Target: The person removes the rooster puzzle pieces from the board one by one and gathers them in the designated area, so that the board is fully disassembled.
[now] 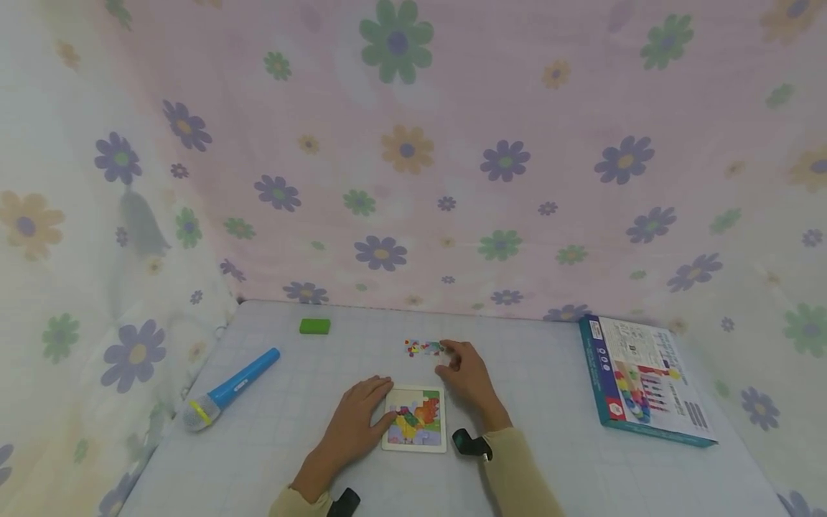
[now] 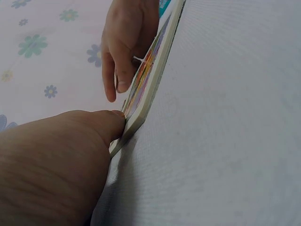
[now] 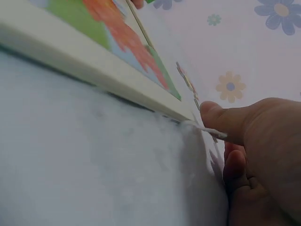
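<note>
A small picture puzzle (image 1: 414,436) in a white-framed tray (image 1: 416,450) lies on the table, its pieces forming a colourful bird-like picture. My left hand (image 1: 357,415) rests at the tray's left side, with the thumb (image 2: 112,123) on its edge and the other fingers at the upper left corner. Beyond the tray lie several loose puzzle pieces (image 1: 421,348) in a row. My right hand (image 1: 472,379) reaches to the right end of that row, index fingertip at the last piece and thumb held apart from it. In the right wrist view, the right thumb (image 3: 225,120) extends past the tray's corner.
To the left lies a blue toy microphone (image 1: 242,380) with a grey head. A green block (image 1: 314,327) sits near the table's back edge. On the right is a flat printed box (image 1: 646,384). Flowered cloth (image 1: 446,172) hangs behind and at the sides.
</note>
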